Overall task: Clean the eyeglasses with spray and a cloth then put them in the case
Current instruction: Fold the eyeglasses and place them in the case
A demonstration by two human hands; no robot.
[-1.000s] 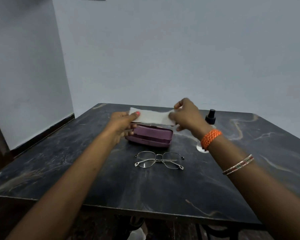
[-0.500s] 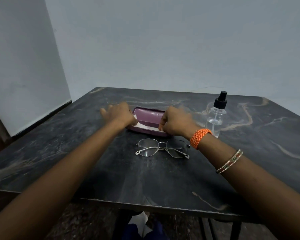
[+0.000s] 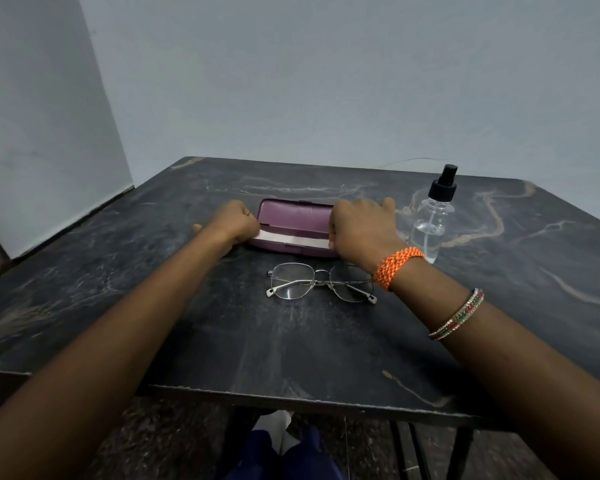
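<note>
Cloth [image 3: 291, 238] is being pinched at each end by left hand [image 3: 234, 221] and right hand [image 3: 359, 226], stretched over the case [image 3: 293, 221]. Glasses [image 3: 321, 285] are lying folded just beside it, likely light and fragile; best lifted by the frame, not the lenses.

glasses [image 3: 321, 281] before case [image 3: 293, 220], bottle [image 3: 433, 220] right

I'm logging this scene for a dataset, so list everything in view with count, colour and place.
eyeglasses case: one, purple, open, mid-table.
cloth: one, white, stretched along the case's near edge.
eyeglasses: one, silver-framed, folded, on the table just before the case.
spray bottle: one, clear with black nozzle, upright, right of the case.
table: one, dark marble.
left hand: pinches the cloth's left end.
right hand: holds the cloth's right end; orange band and bangles on its arm.
</note>
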